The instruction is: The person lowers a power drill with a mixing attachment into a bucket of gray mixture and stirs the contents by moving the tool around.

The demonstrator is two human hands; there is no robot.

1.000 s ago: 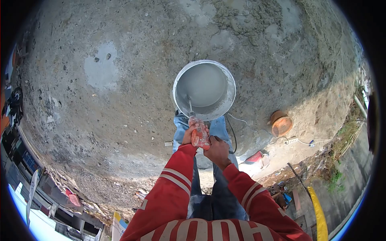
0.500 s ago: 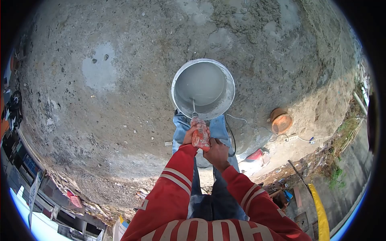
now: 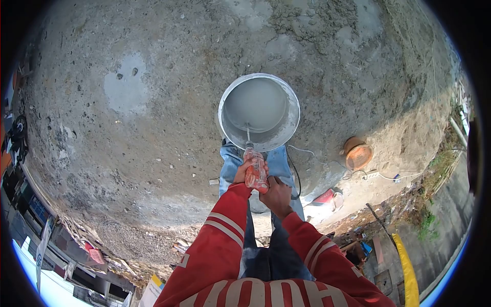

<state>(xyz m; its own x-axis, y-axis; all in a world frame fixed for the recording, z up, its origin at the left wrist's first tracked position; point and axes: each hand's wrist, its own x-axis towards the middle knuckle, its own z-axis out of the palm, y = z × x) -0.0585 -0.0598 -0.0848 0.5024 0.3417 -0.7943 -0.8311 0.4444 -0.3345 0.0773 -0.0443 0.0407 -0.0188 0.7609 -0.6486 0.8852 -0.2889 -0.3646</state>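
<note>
Both our hands are closed on the drill (image 3: 254, 171). Our left hand (image 3: 239, 175) wraps its orange body from the side, and our right hand (image 3: 275, 194) clamps the rear end just behind it. Two grips on one tool, close to our body, look meant to steady it against twisting. The drill points down and away from us. Its thin rod (image 3: 248, 135) runs over the near rim of the bucket (image 3: 222, 110) into the pale grey mix (image 3: 255, 105), whose surface hides the rod's tip. The bucket stands on the rough concrete floor (image 3: 153, 128), right in front of our jeans-clad legs (image 3: 230, 163), so the drill can hang almost straight over it. A dark cable (image 3: 295, 176) trails down past our right leg. An orange tub (image 3: 357, 155) sits well apart to the right.
</note>
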